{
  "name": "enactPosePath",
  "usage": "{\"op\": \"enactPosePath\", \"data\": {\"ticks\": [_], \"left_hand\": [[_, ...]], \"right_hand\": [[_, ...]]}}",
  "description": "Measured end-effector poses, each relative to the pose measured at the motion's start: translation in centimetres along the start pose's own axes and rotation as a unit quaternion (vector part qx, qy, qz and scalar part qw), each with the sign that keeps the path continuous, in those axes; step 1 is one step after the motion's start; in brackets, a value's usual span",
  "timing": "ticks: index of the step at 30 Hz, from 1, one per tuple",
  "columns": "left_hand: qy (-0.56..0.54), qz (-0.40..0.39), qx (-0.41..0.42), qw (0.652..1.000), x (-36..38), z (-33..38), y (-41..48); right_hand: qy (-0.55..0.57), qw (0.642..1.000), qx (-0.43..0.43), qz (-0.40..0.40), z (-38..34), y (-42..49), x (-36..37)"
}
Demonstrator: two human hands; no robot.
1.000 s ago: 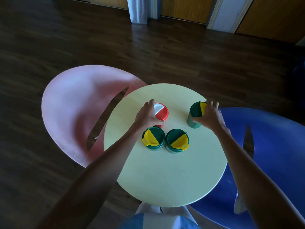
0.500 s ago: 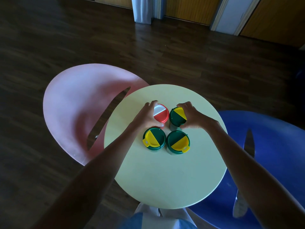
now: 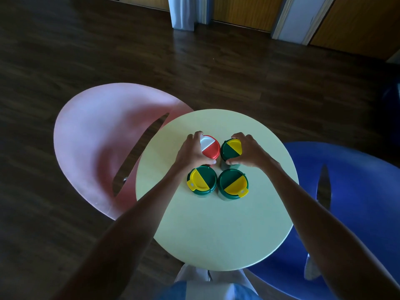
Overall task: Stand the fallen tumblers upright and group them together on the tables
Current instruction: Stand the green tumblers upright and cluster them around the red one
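Several tumblers stand upright in a tight square on the round pale yellow table (image 3: 216,230). My left hand (image 3: 191,152) grips the red-and-white-lidded tumbler (image 3: 210,147) at the back left. My right hand (image 3: 249,151) grips a green tumbler with a green-and-yellow lid (image 3: 230,148) at the back right, right beside the red one. Two more green-and-yellow-lidded tumblers, front left (image 3: 201,180) and front right (image 3: 233,184), stand untouched just in front of my hands.
A pink chair (image 3: 97,144) curves round the table's left side and a blue chair (image 3: 350,191) sits at its right. Dark wooden floor surrounds them. The near half of the table top is bare.
My right hand slid its green tumbler leftward from the table's right part until it stands next to the red-lidded one. My left hand stayed on the red-lidded tumbler.
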State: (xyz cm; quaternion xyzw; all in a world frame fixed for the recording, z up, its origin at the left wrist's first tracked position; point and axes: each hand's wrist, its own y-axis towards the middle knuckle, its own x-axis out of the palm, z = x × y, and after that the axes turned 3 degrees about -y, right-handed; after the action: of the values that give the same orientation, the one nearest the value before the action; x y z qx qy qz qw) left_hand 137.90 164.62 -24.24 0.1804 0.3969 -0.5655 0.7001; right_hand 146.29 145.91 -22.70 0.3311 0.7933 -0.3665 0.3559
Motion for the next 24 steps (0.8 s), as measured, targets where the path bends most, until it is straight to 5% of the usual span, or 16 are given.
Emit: {"op": "enactPosePath", "data": {"ticks": [24], "left_hand": [[-0.036, -0.023, -0.014, 0.999, 0.1, -0.4, -1.0]], "right_hand": [[0.053, 0.998, 0.034, 0.024, -0.5, -1.6, 1.3]]}}
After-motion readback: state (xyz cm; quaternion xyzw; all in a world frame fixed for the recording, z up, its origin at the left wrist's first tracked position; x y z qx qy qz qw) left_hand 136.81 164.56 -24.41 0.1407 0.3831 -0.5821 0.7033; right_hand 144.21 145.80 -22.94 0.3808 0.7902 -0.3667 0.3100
